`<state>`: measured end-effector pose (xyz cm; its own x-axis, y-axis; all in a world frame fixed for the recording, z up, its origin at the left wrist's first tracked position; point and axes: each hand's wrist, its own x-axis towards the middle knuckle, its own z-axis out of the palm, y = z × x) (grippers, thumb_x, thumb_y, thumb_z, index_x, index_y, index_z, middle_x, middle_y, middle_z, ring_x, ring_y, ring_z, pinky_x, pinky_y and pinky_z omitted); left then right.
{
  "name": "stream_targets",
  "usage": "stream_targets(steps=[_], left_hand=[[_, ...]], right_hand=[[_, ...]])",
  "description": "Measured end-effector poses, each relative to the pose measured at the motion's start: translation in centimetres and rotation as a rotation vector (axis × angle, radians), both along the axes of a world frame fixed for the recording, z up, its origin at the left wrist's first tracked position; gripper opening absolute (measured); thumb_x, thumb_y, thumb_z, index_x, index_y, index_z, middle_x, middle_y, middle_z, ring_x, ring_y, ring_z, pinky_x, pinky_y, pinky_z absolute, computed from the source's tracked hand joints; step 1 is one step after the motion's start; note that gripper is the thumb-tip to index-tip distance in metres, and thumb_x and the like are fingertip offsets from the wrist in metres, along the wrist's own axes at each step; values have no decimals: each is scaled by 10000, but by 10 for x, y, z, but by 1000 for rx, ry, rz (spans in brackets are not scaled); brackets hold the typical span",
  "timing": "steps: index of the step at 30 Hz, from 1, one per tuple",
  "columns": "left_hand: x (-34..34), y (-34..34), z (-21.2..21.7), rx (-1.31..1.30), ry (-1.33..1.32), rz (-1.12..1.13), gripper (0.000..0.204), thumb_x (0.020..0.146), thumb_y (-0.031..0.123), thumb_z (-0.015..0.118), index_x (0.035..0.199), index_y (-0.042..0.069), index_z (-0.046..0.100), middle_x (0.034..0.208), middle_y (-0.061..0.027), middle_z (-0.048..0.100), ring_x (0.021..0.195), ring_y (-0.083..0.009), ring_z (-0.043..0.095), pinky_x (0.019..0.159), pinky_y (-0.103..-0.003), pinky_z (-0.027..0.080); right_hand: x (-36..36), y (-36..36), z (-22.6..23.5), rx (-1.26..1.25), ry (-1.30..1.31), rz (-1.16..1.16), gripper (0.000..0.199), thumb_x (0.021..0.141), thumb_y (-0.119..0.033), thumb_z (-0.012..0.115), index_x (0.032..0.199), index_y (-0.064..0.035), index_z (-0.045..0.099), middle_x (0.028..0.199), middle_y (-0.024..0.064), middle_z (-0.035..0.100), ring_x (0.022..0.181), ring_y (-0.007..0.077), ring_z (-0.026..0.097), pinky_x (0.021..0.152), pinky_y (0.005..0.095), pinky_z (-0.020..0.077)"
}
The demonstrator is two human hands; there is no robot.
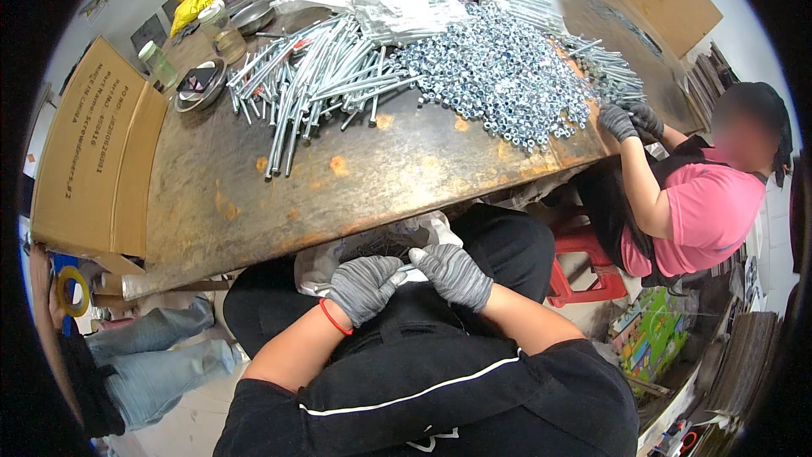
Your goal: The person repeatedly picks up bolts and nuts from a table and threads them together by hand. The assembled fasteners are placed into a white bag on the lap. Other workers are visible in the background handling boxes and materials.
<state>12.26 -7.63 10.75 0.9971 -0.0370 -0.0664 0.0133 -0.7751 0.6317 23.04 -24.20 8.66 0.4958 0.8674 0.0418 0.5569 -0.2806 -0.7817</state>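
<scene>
Wearing grey striped knit gloves, the left hand (365, 288) and right hand (452, 276) nearly meet, pinching a slim silvery metal rod (408, 268) between them, apparently gripped from both sides for steadiness. Just beyond them, a white plastic bag (311, 272) holds thin metal pieces (381, 245), probably kept lap-high for easy reach.

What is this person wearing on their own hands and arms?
The left hand and right hand each wear a grey knit glove with lighter and darker streaks. A thin red band circles the left wrist; none shows on the right. The forearms are bare below the short black sleeves.
</scene>
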Motion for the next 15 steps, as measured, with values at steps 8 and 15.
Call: stream_targets(steps=[8,15], left_hand=[[13,16,-14,-164,138,-128,386,918,374,445,1034,40,601,871,-169,619,852,-344,586,766,-377,465],[12,11,-17,-48,276,-147,369,918,394,425,1040,91,596,935,-169,621,883,-357,581,792,-403,461]], right_hand=[[10,-6,22,149,-163,64,250,807,-249,598,935,-38,556,861,162,546,927,368,474,896,444,366],[15,-20,9,-48,279,60,339,869,-358,534,973,-40,588,1022,234,549,1048,369,506,948,411,355]])
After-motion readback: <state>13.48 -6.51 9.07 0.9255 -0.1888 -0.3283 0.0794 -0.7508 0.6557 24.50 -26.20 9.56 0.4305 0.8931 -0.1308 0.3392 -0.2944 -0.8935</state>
